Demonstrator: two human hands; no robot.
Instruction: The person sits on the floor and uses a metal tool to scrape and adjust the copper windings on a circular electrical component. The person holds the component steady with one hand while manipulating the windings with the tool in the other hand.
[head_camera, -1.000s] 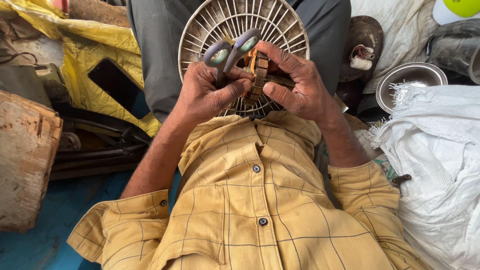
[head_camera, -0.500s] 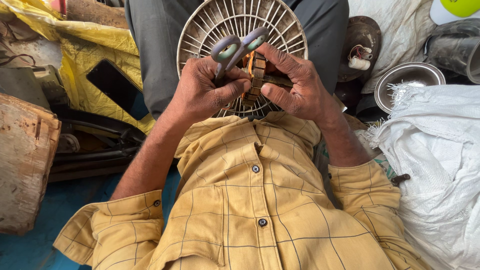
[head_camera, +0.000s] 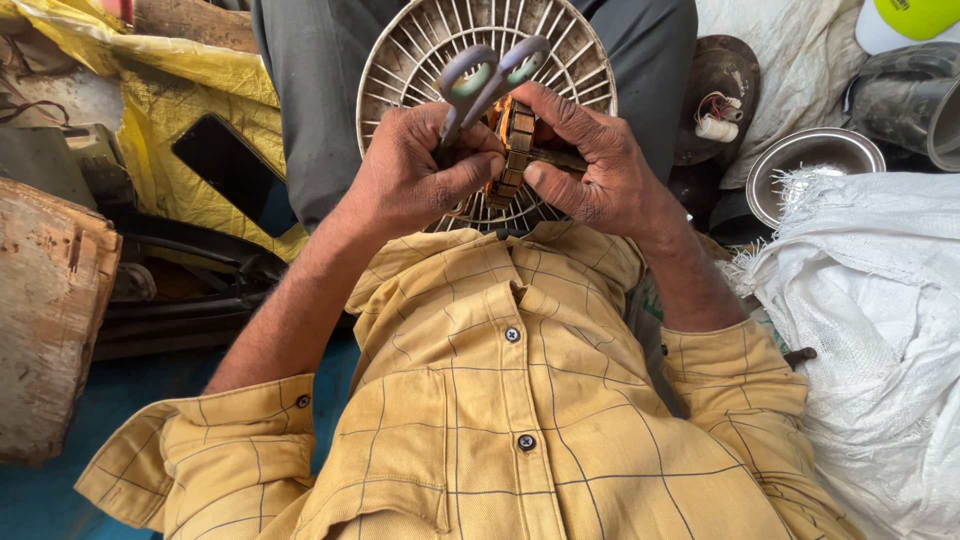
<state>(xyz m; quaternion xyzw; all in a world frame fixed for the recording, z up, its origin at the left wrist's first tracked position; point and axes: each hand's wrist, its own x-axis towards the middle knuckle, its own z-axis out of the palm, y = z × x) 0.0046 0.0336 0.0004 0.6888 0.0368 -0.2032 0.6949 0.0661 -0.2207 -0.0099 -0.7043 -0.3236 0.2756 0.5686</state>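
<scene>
We are holding the scissors (head_camera: 487, 80) in the left hand (head_camera: 420, 175), fist closed around the blades, grey handle loops sticking up above the knuckles. Against the frames from a second ago, the loops are now sitting higher and more upright — the hand has rolled them toward the middle. The right hand (head_camera: 600, 165) is pinching the motor stator (head_camera: 515, 150), a small ring of stacked plates with copper winding, between thumb and fingers; that grip is staying as it was. The stator is sitting just right of the left thumb, nearly touching it, and over the white fan guard (head_camera: 420, 50) lying in the lap. We are judging that the blade tips are working into the winding — tips hidden behind the fist, so we cannot confirm contact.
</scene>
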